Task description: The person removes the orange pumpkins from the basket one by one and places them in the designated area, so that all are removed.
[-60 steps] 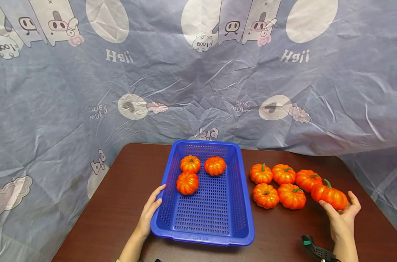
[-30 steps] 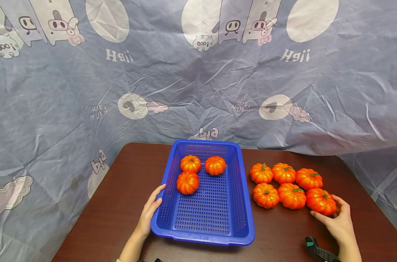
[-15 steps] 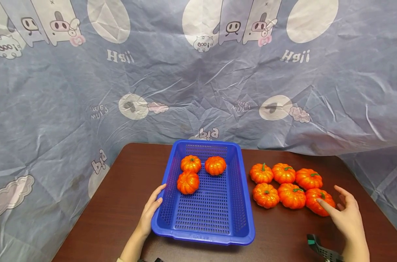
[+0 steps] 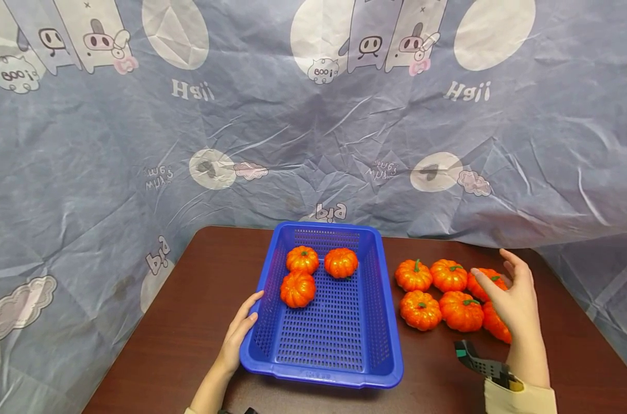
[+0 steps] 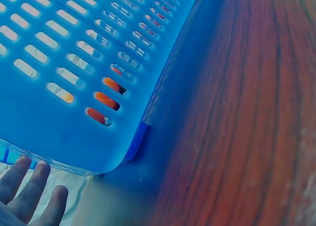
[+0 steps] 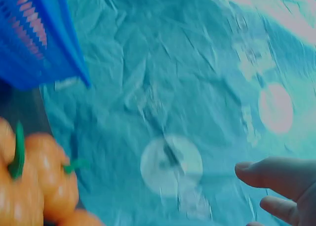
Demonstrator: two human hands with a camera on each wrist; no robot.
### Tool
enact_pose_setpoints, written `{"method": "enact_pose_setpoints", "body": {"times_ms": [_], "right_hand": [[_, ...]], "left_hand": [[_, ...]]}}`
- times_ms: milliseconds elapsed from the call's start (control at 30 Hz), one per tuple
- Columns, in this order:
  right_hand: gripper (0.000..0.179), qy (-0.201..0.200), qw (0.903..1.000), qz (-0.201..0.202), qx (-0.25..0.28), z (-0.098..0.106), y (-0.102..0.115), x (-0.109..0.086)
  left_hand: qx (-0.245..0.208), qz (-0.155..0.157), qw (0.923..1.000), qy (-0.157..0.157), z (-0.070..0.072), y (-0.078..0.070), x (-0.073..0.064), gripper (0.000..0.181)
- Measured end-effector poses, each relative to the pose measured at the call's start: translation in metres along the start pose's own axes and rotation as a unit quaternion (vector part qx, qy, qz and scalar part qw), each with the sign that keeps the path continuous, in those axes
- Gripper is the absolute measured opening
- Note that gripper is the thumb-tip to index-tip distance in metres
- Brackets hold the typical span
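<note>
Head: nine glossy orange, ribbed pumpkins (image 4: 420,310), six on the counter (image 4: 179,333), three in the blue basket (image 4: 321,376); left hand (image 4: 236,333) at its side, fingers straight; right hand (image 4: 516,296), fingers spread | Left wrist: orange through basket slots | Right wrist: pumpkins blurred, green-stemmed

Partly hidden behind right hand (image 4: 515,293), about four o'clock in head view: far-row end pumpkin (image 4: 476,289), near-row end pumpkin (image 4: 493,323). Too small to read, six o'clock: marking (image 4: 318,375) on blue basket (image 4: 324,339). Cut off, eight o'clock in left wrist view: left hand (image 5: 24,203). Cut off in right wrist view: blurred pumpkins (image 6: 49,181) at eight o'clock, basket at ten.
</note>
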State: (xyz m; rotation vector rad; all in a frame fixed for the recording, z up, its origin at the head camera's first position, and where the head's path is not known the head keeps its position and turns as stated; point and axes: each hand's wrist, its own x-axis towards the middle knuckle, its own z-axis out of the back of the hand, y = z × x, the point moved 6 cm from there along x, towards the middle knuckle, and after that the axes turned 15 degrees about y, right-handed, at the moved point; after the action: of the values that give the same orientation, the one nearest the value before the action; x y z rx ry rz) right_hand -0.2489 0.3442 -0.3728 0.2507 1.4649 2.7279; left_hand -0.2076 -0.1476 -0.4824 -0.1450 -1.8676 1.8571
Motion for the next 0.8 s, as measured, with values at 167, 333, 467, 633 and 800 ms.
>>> {"method": "enact_pose_setpoints", "body": {"times_ms": [167, 333, 467, 633, 800], "right_hand": [[0.072, 0.026, 0.9978, 0.06, 0.015, -0.02, 0.034, 0.018], [0.071, 0.054, 0.9938, 0.095, 0.024, -0.039, 0.067, 0.032], [0.07, 0.073, 0.9892, 0.123, 0.031, -0.055, 0.091, 0.041], [0.068, 0.102, 0.9815, 0.157, 0.039, -0.08, 0.115, 0.054], [0.063, 0.129, 0.9763, 0.17, 0.035, -0.112, 0.128, 0.067]], "left_hand": [[0.008, 0.0, 1.0, -0.005, 0.001, 0.0, 0.0, 0.045], [0.004, -0.003, 1.0, -0.004, 0.0, 0.0, 0.001, 0.045], [0.001, -0.003, 1.0, -0.004, 0.0, 0.001, 0.001, 0.045], [0.007, -0.003, 1.0, -0.004, 0.001, -0.001, 0.001, 0.045], [-0.002, -0.004, 1.0, 0.0, 0.0, 0.0, 0.001, 0.045]]}}
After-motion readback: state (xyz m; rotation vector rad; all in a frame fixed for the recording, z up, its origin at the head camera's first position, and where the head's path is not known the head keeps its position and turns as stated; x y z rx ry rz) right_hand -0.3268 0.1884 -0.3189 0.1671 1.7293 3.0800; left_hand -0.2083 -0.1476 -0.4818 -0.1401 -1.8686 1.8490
